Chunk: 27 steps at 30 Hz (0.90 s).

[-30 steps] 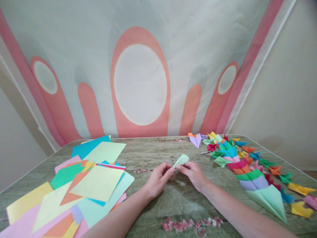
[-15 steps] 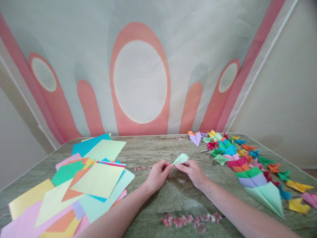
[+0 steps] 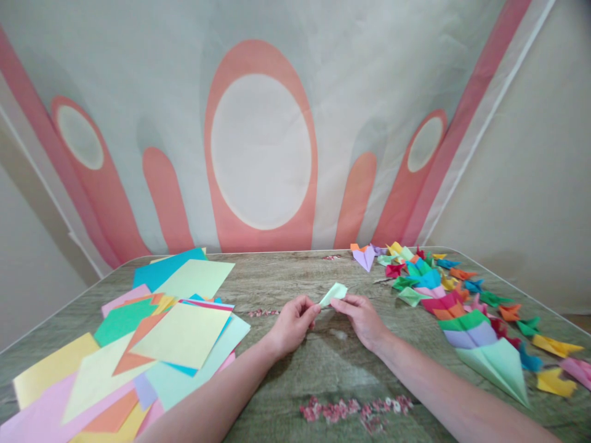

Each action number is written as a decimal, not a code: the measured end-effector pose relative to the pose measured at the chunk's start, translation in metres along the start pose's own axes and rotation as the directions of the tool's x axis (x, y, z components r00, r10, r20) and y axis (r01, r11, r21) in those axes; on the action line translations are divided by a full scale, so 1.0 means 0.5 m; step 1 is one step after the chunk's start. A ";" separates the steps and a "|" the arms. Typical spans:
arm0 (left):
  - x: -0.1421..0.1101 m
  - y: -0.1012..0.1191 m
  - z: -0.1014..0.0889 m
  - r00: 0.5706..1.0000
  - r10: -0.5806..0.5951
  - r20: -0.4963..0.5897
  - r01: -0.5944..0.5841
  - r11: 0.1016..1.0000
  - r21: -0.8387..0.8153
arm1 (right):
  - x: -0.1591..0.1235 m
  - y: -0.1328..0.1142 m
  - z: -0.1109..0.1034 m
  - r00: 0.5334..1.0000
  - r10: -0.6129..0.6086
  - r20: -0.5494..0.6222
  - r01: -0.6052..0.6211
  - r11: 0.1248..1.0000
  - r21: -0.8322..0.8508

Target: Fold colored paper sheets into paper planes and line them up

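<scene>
I have a little folded paper (image 3: 333, 294) in front of me, over the middle of the bench (image 3: 277, 280). It is pale green, thin and longer than it is wide. It slants, with its far end up and to the right. My fingers hide a bit of it, and I cannot tell if it touches the wood.

My left hand (image 3: 294, 326) pinches the near left end between thumb and pointing finger. My right hand (image 3: 362, 321) pinches the right side the same way. The other fingers on both hands are curled in.

Wood shows all around my hands, and there is room to move ahead of them, up to the white back edge (image 3: 277, 251). A tall cloth (image 3: 258, 154) stands behind that. On my left, a messy pile of paper sheets (image 3: 184, 335) sits apart from my left hand, but my left arm reaches across its near corner. On my right, lots of folded paper shapes (image 3: 484, 363) make the other side. Pink flowers (image 3: 355, 409) show on the wood between my arms.
</scene>
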State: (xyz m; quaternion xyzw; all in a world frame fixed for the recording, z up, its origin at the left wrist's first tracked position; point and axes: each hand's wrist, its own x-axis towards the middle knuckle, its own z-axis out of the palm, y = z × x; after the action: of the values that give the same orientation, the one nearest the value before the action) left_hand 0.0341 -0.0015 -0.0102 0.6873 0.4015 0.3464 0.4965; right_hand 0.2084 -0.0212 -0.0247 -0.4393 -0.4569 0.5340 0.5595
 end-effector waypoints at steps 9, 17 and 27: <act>0.003 -0.001 0.000 1.000 -0.017 -0.017 0.017 1.000 0.001 | 0.007 0.007 -0.001 0.998 -0.035 -0.047 0.035 0.999 0.000; -0.002 0.009 -0.001 0.999 -0.028 -0.031 0.028 0.999 0.027 | 0.013 0.008 -0.007 0.997 -0.009 -0.078 0.017 0.995 0.097; -0.002 0.014 -0.005 0.994 -0.033 -0.106 0.031 0.999 -0.026 | 0.005 0.005 -0.004 0.998 -0.056 -0.037 0.056 0.998 -0.017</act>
State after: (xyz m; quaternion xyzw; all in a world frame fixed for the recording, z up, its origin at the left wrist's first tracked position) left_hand 0.0327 -0.0027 -0.0030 0.6553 0.4342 0.3793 0.4880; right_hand 0.2098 -0.0187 -0.0276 -0.4407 -0.4627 0.5062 0.5792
